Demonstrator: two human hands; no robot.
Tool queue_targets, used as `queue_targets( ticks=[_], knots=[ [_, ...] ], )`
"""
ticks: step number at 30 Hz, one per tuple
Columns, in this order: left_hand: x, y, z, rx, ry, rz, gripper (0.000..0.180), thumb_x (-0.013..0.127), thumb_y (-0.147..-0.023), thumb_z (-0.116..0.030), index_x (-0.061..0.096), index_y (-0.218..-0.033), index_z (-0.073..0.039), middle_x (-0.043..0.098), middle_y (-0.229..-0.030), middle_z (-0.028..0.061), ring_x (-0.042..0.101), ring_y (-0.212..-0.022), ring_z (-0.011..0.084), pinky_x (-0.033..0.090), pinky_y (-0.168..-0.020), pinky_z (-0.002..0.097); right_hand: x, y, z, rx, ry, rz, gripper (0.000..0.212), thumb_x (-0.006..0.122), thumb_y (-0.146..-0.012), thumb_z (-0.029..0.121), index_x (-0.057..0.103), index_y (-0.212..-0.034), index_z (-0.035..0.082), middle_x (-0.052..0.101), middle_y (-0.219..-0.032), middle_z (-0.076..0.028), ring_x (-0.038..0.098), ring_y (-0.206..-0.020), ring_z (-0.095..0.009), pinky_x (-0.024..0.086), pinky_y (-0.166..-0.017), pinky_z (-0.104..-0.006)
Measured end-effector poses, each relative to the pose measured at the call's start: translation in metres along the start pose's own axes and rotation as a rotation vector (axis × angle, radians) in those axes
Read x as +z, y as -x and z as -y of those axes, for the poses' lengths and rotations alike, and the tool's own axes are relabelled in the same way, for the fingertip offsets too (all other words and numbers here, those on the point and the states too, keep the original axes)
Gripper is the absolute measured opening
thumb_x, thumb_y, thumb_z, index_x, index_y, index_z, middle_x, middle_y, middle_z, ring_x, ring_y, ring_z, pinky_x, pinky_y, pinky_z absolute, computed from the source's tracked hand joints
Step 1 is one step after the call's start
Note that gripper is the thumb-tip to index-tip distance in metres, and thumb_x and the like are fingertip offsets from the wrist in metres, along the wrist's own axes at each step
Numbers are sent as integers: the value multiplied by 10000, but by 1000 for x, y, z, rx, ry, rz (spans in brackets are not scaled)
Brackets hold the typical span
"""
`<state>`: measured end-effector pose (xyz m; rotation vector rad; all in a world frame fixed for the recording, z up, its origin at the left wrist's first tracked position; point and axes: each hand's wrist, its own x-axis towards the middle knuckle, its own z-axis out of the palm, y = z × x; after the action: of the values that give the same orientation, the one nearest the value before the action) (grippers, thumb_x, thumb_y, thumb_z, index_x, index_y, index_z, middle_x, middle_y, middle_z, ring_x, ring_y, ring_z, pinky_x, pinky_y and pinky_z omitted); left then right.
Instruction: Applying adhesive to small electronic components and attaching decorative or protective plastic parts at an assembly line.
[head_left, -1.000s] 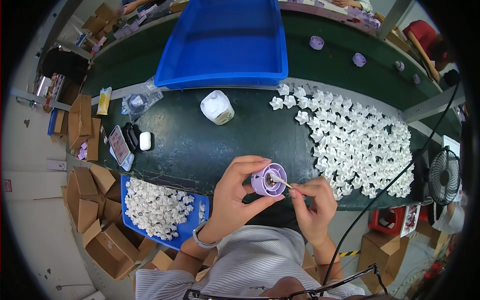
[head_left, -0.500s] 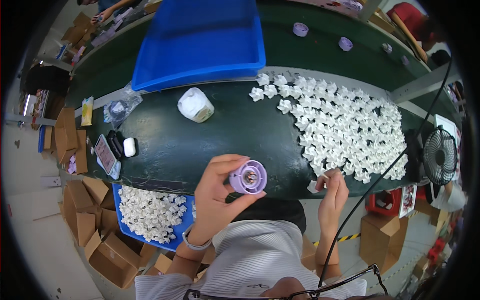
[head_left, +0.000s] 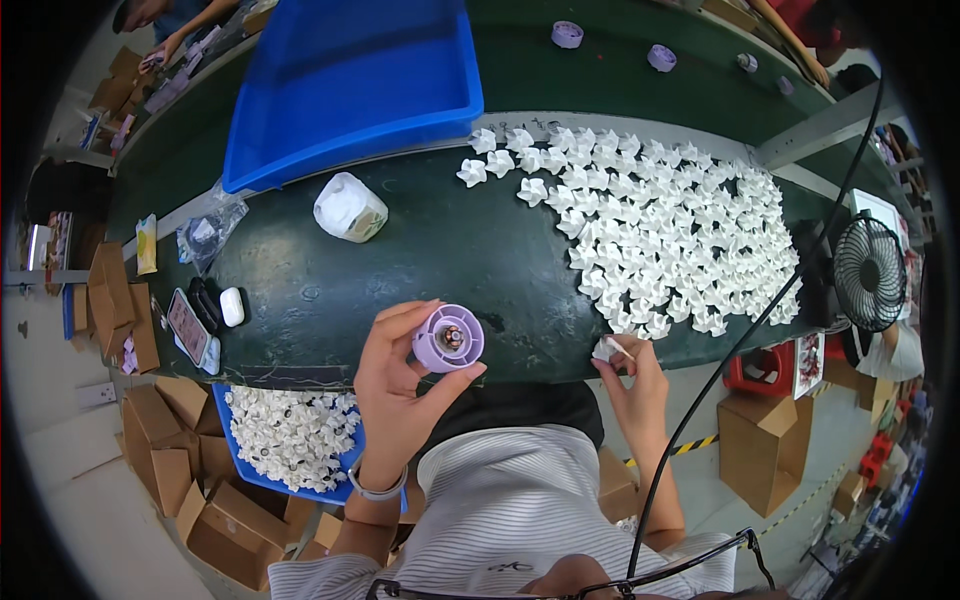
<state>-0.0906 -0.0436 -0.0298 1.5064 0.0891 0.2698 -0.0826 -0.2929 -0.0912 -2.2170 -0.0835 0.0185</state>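
Note:
My left hand (head_left: 395,385) grips a round lilac plastic housing (head_left: 430,350) by its rim, fingers behind and thumb at the lower right. Its open face is toward me and shows coppery metal parts in the centre. At the table's front edge, my right hand (head_left: 640,385) pinches a thin pale stick (head_left: 622,347), whose exact kind I cannot make out. One white star-shaped plastic piece (head_left: 605,348) is at the fingertips, touching or held; which of these I cannot tell. Beyond that hand spread rows of similar white pieces (head_left: 680,230) on the dark green table (head_left: 290,290).
A blue tray (head_left: 350,80) and a white tissue roll (head_left: 350,208) lie ahead. Below the table's left edge, a blue bin (head_left: 230,425) holds many white pieces. A phone (head_left: 190,330) sits left; a black cable (head_left: 720,370) crosses near my right arm; a fan (head_left: 869,273) stands right.
The view has shifted, so the table things sit further left in it. My right hand now has its fingertips at the white piece near the edge. My left hand still holds the lilac housing.

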Motion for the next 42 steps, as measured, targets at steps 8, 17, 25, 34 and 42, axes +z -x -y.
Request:
queue_targets(
  ticks=[8,17,25,34,42],
  knots=[
    [20,6,5,-172,8,246,677,769,-625,118,457,-1219,23,447,-1227,140,523,-1123,220,505,-929,333,8,-20,35,252,-1058,44,391,683,-786,-35,317,-768,104,624,-1046,-208,566,-796,-119,465,-765,-247],
    [31,9,9,-22,-32,242,525,781,-680,15,522,-1137,3,485,-1193,131,559,-1078,218,545,-865,325,11,-26,56,224,-1281,163,404,670,-761,-91,314,-800,96,589,-1077,-235,589,-1061,-273,509,-891,-367],
    [31,11,12,-11,0,261,602,765,-631,118,496,-1153,-14,451,-1202,137,528,-1115,227,531,-908,335,8,-26,59,171,-1216,170,440,677,-720,-142,310,-794,87,582,-1065,-244,560,-1102,-290,493,-949,-426],
    [24,10,13,54,-137,288,569,836,-599,22,542,-1086,1,522,-1118,140,598,-994,193,525,-842,293,-1,-32,60,159,-1190,246,508,744,-644,-145,319,-772,102,610,-955,-166,598,-1032,-241,489,-947,-406],
    [21,-2,5,158,-262,315,495,869,-585,-55,571,-977,2,559,-947,101,588,-850,146,501,-741,257,-11,-43,65,77,-1054,441,499,672,-696,-192,265,-756,89,585,-955,-144,581,-1079,-244,479,-972,-373]
  ],
)
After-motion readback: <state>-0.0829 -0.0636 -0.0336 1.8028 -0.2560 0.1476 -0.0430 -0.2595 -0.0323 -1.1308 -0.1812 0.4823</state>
